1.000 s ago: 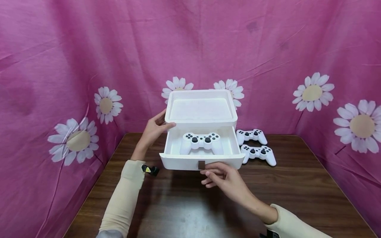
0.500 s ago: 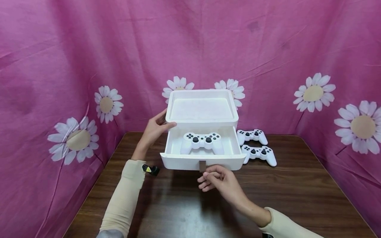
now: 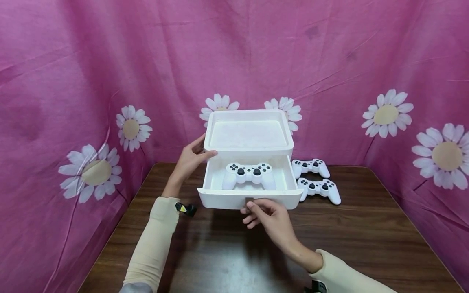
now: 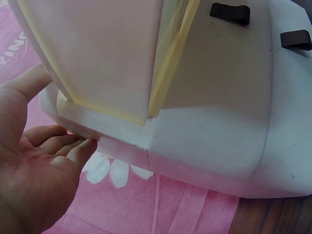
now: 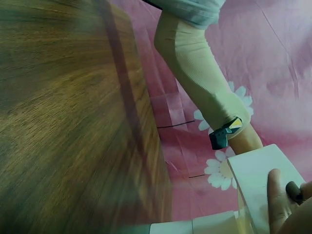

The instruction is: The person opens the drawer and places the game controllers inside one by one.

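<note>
A white drawer unit [image 3: 250, 150] has its top drawer [image 3: 220, 200] pulled out towards me. A white game controller [image 3: 230, 181] lies in that drawer. My left hand [image 3: 187, 160] grips the unit's left side, with the thumb at its front edge; the left wrist view shows the fingers of this hand [image 4: 44, 180] bent against the casing. My right hand [image 3: 276, 224] pinches the small dark pull tab [image 3: 249, 200] on the drawer front. In the right wrist view the tab [image 5: 294, 191] shows between thumb and fingers. Lower drawers carry similar dark tabs [image 4: 231, 13].
Two more white game controllers, a rear one [image 3: 322, 169] and a nearer one [image 3: 331, 191], lie just right of the unit. All stand on a dark wooden table [image 3: 366, 228]. A pink flowered curtain [image 3: 329, 61] encloses the back and sides.
My right hand has moved up slightly, and its thumb and fingers now close over the tab instead of sitting beside it. The left hand and the drawer have stayed put.
</note>
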The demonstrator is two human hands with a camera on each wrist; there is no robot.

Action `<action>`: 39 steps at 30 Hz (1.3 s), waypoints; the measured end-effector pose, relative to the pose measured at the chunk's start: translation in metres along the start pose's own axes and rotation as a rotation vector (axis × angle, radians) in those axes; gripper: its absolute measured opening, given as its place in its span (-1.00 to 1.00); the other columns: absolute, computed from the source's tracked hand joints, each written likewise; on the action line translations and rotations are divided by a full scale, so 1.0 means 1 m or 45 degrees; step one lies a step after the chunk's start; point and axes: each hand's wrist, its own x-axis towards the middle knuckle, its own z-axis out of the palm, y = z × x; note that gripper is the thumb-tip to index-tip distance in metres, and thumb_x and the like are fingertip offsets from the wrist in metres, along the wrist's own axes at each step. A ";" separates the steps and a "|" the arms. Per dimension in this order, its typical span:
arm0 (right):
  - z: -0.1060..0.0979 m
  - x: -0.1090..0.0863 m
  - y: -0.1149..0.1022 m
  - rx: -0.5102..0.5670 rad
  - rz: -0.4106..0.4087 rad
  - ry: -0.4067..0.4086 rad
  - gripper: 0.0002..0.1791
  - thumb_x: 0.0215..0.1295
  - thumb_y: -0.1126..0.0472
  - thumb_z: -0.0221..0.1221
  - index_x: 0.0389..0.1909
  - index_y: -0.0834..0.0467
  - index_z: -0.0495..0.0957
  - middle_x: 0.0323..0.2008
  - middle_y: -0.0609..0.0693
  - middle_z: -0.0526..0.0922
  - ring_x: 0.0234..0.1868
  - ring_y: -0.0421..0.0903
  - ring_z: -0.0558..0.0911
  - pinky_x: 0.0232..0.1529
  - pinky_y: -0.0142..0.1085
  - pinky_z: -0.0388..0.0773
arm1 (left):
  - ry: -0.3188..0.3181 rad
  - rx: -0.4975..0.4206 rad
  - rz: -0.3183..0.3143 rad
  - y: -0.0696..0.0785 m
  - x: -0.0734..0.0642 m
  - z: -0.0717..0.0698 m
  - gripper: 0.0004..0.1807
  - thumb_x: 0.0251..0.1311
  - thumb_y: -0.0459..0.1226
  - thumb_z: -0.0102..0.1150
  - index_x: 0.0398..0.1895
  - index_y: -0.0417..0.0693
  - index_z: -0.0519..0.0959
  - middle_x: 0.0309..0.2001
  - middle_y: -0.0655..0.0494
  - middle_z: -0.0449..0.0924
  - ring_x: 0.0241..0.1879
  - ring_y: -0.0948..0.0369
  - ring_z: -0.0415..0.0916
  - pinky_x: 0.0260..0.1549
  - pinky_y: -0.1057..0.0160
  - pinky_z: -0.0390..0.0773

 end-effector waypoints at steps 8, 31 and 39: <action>0.002 0.008 -0.003 -0.041 -0.042 0.030 -0.77 0.54 0.35 0.23 -0.10 0.50 0.71 -0.26 0.45 0.78 -0.41 -0.18 0.83 -0.48 -0.09 0.78 | -0.004 0.011 -0.013 0.000 0.001 -0.001 -0.04 0.21 -0.10 0.59 0.65 0.23 0.30 0.57 0.09 0.41 0.45 0.08 0.51 0.10 0.22 0.73; -0.010 0.073 -0.001 -0.108 0.076 0.149 -0.76 0.50 0.30 0.30 -0.11 0.47 0.75 -0.29 0.39 0.81 -0.48 -0.19 0.82 -0.46 -0.17 0.79 | -0.043 -0.044 0.008 0.001 0.001 -0.002 -0.05 0.23 -0.15 0.57 0.66 0.16 0.29 0.57 0.07 0.41 0.45 0.11 0.49 0.25 0.20 0.65; -0.015 0.097 0.004 -0.186 0.064 0.184 -0.76 0.50 0.26 0.32 -0.13 0.42 0.78 -0.29 0.36 0.82 -0.49 -0.23 0.81 -0.43 -0.15 0.79 | -0.036 -0.019 0.011 0.002 0.000 -0.001 -0.05 0.24 -0.15 0.57 0.66 0.15 0.29 0.58 0.09 0.39 0.46 0.13 0.48 0.22 0.31 0.63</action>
